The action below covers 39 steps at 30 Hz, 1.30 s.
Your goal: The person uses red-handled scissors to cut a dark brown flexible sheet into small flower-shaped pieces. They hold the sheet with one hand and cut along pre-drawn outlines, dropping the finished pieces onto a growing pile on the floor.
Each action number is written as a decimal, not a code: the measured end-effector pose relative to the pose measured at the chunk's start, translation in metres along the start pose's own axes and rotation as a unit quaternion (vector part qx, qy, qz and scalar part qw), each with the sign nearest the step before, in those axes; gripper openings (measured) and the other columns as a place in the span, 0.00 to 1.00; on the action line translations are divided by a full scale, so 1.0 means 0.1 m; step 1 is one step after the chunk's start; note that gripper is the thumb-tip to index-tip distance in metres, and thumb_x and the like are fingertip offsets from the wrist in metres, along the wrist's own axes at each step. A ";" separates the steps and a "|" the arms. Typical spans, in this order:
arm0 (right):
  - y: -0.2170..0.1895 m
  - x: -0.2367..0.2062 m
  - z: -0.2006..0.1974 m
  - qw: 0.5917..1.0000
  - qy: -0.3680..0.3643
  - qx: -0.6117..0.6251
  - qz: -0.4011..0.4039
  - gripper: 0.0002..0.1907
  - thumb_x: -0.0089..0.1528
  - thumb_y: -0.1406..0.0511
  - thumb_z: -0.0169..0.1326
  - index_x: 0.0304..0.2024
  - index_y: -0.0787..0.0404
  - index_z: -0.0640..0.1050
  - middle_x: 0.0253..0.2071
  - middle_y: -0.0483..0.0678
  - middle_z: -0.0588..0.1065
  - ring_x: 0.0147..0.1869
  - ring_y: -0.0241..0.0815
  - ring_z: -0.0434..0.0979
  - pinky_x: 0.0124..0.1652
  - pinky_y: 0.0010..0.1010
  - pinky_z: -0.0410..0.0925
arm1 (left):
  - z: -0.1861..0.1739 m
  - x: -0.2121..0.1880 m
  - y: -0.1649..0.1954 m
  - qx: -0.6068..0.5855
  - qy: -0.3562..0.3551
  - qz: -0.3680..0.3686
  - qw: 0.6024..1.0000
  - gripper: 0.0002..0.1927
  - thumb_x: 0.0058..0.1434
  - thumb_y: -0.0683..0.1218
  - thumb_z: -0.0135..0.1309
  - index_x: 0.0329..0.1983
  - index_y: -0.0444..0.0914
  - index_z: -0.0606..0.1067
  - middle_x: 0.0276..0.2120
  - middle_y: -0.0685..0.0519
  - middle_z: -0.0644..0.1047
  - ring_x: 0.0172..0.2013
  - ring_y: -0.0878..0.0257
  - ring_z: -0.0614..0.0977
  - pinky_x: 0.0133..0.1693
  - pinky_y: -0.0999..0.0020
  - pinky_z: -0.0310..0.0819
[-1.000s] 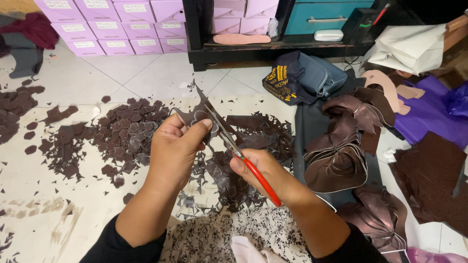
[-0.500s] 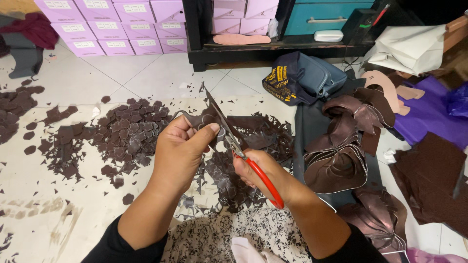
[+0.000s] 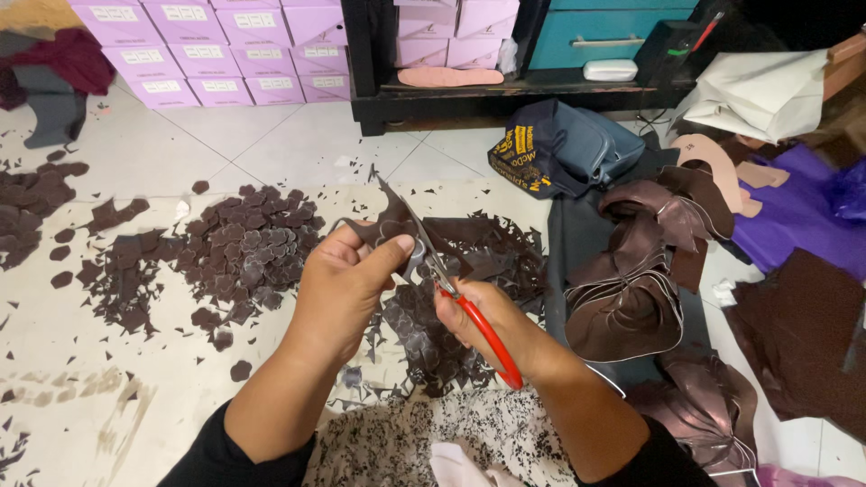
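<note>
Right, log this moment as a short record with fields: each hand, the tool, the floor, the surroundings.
left hand: left hand pinches a small dark brown piece
right hand: right hand grips red-handled scissors, blades at the piece
floor: pile of dark brown cut shapes on the pale tiled floor, scattered offcuts around it
right side: heap of brown curved cut pieces
background: stacked lilac boxes, dark shelf unit, blue bag

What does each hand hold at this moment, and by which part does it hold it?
The left hand pinches a small dark brown piece by its lower edge. The right hand holds scissors by their red handles.
</note>
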State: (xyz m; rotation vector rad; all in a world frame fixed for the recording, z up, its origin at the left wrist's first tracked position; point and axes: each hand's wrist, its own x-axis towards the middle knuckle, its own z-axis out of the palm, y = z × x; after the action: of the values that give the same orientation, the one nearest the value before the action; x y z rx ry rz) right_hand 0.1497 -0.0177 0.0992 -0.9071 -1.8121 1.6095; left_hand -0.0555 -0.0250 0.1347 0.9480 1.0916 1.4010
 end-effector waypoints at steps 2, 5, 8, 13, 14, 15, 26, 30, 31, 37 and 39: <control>0.00 -0.01 -0.01 1.000 -0.007 -0.005 -0.017 0.26 0.67 0.42 0.45 0.36 0.57 0.69 0.24 0.36 0.62 0.27 0.27 0.59 0.27 0.23 0.59 | 0.00 0.00 0.00 -0.020 -0.007 -0.021 1.000 0.07 0.60 0.44 0.61 0.39 0.37 0.79 0.28 0.59 0.79 0.26 0.74 0.74 0.29 0.77 0.67; 0.00 -0.01 0.01 1.000 -0.006 0.008 -0.014 0.26 0.67 0.42 0.45 0.36 0.57 0.69 0.24 0.36 0.62 0.27 0.28 0.59 0.27 0.23 0.58 | 0.01 0.00 0.00 -0.030 0.002 -0.044 0.999 0.07 0.60 0.45 0.62 0.37 0.38 0.78 0.29 0.59 0.80 0.27 0.74 0.74 0.30 0.77 0.67; 0.02 -0.03 0.07 0.999 0.010 0.040 -0.012 0.25 0.67 0.43 0.46 0.36 0.58 0.70 0.24 0.36 0.62 0.27 0.28 0.59 0.27 0.23 0.58 | 0.03 -0.03 -0.01 -0.039 0.019 -0.072 0.996 0.07 0.58 0.46 0.62 0.37 0.41 0.77 0.30 0.59 0.81 0.28 0.74 0.76 0.31 0.76 0.66; 0.03 0.02 0.10 0.998 0.031 0.049 -0.020 0.25 0.68 0.44 0.46 0.35 0.58 0.69 0.25 0.36 0.62 0.28 0.28 0.58 0.28 0.23 0.58 | 0.05 -0.03 -0.02 -0.070 0.020 -0.076 0.994 0.08 0.59 0.47 0.62 0.39 0.42 0.77 0.31 0.60 0.81 0.30 0.74 0.75 0.32 0.76 0.64; 0.04 0.03 0.12 0.997 0.037 0.060 -0.012 0.25 0.68 0.44 0.46 0.35 0.58 0.70 0.25 0.36 0.62 0.27 0.28 0.58 0.28 0.23 0.58 | 0.06 -0.04 -0.03 -0.076 0.022 -0.070 0.994 0.08 0.59 0.47 0.63 0.39 0.42 0.77 0.32 0.60 0.81 0.30 0.74 0.75 0.32 0.76 0.64; 0.04 0.03 0.14 0.997 0.042 0.072 -0.002 0.25 0.67 0.44 0.46 0.35 0.57 0.70 0.24 0.36 0.61 0.26 0.28 0.58 0.27 0.23 0.58 | 0.07 -0.05 -0.05 -0.082 0.026 -0.066 0.994 0.08 0.59 0.47 0.63 0.39 0.42 0.77 0.32 0.60 0.81 0.30 0.74 0.75 0.33 0.76 0.65; 0.04 0.03 0.23 0.993 0.078 0.089 0.016 0.24 0.67 0.45 0.47 0.33 0.58 0.70 0.22 0.36 0.61 0.24 0.27 0.58 0.24 0.22 0.56 | 0.10 -0.07 -0.10 -0.120 0.046 -0.049 0.991 0.11 0.58 0.46 0.64 0.40 0.41 0.75 0.32 0.59 0.81 0.31 0.73 0.76 0.33 0.76 0.66; 0.03 0.03 0.19 0.994 0.066 0.080 0.020 0.26 0.66 0.43 0.47 0.32 0.58 0.70 0.21 0.35 0.60 0.23 0.27 0.57 0.23 0.22 0.54 | 0.09 -0.08 -0.06 -0.097 0.046 -0.066 0.992 0.11 0.58 0.47 0.63 0.40 0.40 0.76 0.32 0.59 0.81 0.31 0.74 0.76 0.33 0.76 0.66; 0.03 0.02 0.19 0.995 0.066 0.076 0.017 0.26 0.66 0.43 0.48 0.32 0.58 0.70 0.21 0.35 0.60 0.23 0.27 0.57 0.23 0.22 0.54 | 0.08 -0.08 -0.05 -0.097 0.048 -0.064 0.992 0.11 0.58 0.47 0.64 0.40 0.40 0.76 0.32 0.59 0.80 0.31 0.74 0.76 0.33 0.76 0.66; 0.06 0.01 0.19 0.995 0.073 0.064 0.022 0.27 0.66 0.42 0.48 0.31 0.58 0.70 0.21 0.35 0.61 0.23 0.26 0.56 0.23 0.22 0.54 | 0.08 -0.07 -0.03 -0.107 0.050 -0.066 0.991 0.11 0.58 0.46 0.64 0.40 0.42 0.74 0.32 0.60 0.80 0.31 0.74 0.76 0.32 0.76 0.66; 0.06 0.02 0.19 0.995 0.071 0.063 0.017 0.27 0.66 0.42 0.48 0.31 0.57 0.70 0.21 0.34 0.60 0.23 0.26 0.55 0.23 0.22 0.53 | 0.09 -0.07 -0.02 -0.112 0.049 -0.066 0.990 0.10 0.58 0.46 0.63 0.40 0.42 0.75 0.32 0.60 0.80 0.31 0.74 0.75 0.31 0.76 0.65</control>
State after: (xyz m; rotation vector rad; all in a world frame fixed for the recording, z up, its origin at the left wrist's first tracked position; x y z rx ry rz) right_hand 0.1348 -0.0279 0.0906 -0.9730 -1.5881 1.6160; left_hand -0.0459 -0.0306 0.1347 0.6394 1.0249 1.4387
